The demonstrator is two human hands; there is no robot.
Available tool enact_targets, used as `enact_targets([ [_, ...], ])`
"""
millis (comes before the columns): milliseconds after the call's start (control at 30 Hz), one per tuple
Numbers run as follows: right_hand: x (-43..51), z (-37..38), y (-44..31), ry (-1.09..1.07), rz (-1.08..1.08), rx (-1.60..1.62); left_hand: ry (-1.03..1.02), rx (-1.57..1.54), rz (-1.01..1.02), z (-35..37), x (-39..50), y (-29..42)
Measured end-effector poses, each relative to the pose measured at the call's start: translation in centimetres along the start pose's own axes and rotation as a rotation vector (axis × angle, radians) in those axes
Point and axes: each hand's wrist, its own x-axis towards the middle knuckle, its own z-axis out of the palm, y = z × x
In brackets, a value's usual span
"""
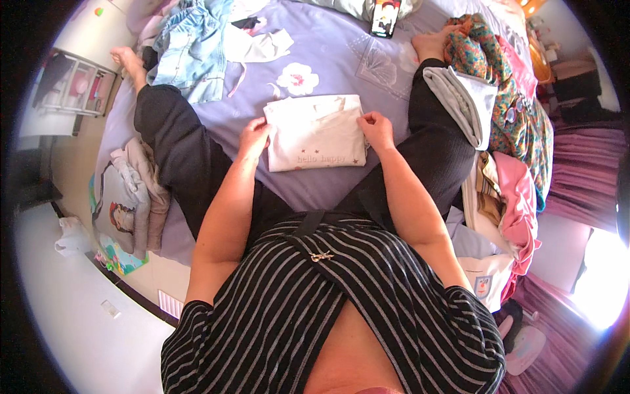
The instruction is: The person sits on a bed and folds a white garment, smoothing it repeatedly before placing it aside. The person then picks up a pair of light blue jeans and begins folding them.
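Observation:
A white garment, folded into a rectangle, lies flat on the bed between my legs. Printed lettering and small stars mark its near edge. My left hand pinches its left edge between thumb and fingers. At the right edge, my right hand grips the cloth near the upper corner, fingers curled. Beneath it spreads a lavender bed sheet with a white flower print. A folded light grey garment rests by my right knee.
Light-blue denim clothing and a white cloth lie at the far left. A phone with a lit screen sits at the far side. Folded grey clothes are left; a patterned cloth and pink garment are piled right.

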Motion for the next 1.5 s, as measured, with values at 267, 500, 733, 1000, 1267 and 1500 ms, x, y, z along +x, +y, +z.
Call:
enact_targets([
  [267, -0.3, -0.3, -0.2, -0.032, 0.022, -0.005, -0.017, 0.134, -0.031, -0.3, -1.0, 0.3],
  [500, -0.2, -0.3, -0.5, -0.025, 0.039, -0.003, -0.117, 0.084, -0.055, -0.3, -1.0, -0.2],
  [733, 0.0, 0.1, -0.5, 0.009, 0.017, 0.06, -0.155, -0.069, -0.116, -0.7, -1.5, 0.4],
  [1000, -0.8, 0.0, -1.1, 0.062, -0.087, -0.008, -0.296, -0.192, -0.199, -0.3, -2.7, 1.6],
  [1267, -0.2, 0.3, -0.1, 0.03, 0.065, 0.329, -0.238, -0.488, -0.074, -0.3, -1.7, 0.5],
  [1500, -0.4, 0.8, 0.3, -0.16, 0.104, 0.185, -0.154, -0.24, -0.103, 0.4, -2.9, 1.2],
])
